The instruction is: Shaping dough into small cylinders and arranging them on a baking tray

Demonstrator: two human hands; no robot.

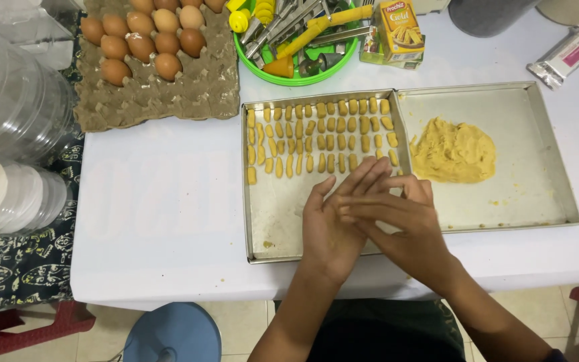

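Seen from the head camera, the left hand (333, 224) and right hand (397, 218) press flat, palm against palm, over the shallow rectangular metal tray (269, 221) of small yellow dough sticks (319, 137); whether dough sits between them is hidden. Light, even rolling would suit matching pieces. The yellow dough mound (454, 151) lies in the adjoining metal tray (537, 194).

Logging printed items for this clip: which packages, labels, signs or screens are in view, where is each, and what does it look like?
Carton: top centre, right of the green bowl; upright box, yellow and orange front with a food picture.
Green box: under and left of that carton; small, mostly hidden.
Sachet: top right on the white table; flat, silvery-clear with a pink label panel.
No signs or screens in view.
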